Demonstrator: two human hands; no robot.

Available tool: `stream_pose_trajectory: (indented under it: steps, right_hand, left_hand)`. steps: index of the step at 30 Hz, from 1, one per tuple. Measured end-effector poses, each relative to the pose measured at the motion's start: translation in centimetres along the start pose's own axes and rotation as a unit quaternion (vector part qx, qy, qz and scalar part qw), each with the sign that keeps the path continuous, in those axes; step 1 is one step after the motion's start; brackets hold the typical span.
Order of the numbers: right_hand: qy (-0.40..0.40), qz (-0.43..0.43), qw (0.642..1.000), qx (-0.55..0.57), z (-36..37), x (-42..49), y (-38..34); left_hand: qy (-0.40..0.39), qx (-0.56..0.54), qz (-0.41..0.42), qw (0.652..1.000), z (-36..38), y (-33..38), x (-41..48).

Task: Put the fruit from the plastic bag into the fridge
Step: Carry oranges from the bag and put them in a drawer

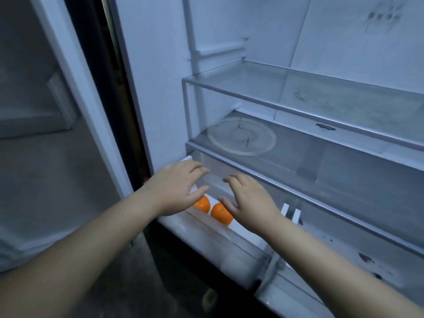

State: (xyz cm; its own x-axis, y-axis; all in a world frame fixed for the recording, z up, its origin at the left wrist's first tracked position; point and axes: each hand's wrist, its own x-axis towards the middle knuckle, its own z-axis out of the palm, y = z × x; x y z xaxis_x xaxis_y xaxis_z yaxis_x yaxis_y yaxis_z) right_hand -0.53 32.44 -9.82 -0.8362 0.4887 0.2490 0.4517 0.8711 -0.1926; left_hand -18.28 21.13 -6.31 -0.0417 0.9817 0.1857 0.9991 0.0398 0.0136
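Fingers spread and empty, the left orange [203, 204] lies just under the left hand [176, 187] thumb, the right orange [220, 214] (round, no long axis) beside the right hand [250, 203] thumb, both in the drawer [229, 239].

Left hand [177, 189] and right hand [249, 200] reaching forward, palms down, fingers relaxed, side by side

It looked like a home kitchen: an open fridge [156, 65] with glass shelves [321, 97], a round glass plate [242, 136] and two oranges [220, 214] in its drawer [231, 246].
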Motion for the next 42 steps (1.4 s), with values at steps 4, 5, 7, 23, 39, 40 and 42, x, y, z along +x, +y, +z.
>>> stream_pose_trajectory:
  steps: [4,5,7,23,39,40,42]
  right_hand:
    - [0.012,-0.016,0.999,0.025,-1.3,-1.7,-2.1]
    - [0.012,-0.022,0.999,0.037,-1.6,-1.8,-3.0]
    - [0.016,-0.052,0.997,0.056,-2.1,-1.8,-5.4]
    - [-0.06,-0.374,0.919,0.108,0.9,-3.8,-38.6]
    - [-0.117,-0.57,0.802,0.135,10.0,-13.4,-74.2]
    - [-0.12,-0.577,0.796,0.139,10.3,-13.9,-75.7]
    - [-0.129,-0.592,0.782,0.148,11.1,-14.8,-78.4]
  left_hand:
    - [0.019,0.042,-0.068,0.997,-1.5,1.4,-4.7]
    - [0.017,0.046,-0.086,0.995,-1.9,1.5,-6.2]
    - [0.012,0.044,-0.128,0.991,-2.8,1.7,-9.4]
    - [0.054,0.145,-0.452,0.878,-10.8,-1.5,-42.8]
    - [0.043,0.134,-0.667,0.732,-13.0,-3.6,-78.7]
    - [0.041,0.134,-0.674,0.725,-13.0,-3.6,-80.0]
    - [0.04,0.126,-0.69,0.711,-12.8,-3.8,-82.3]
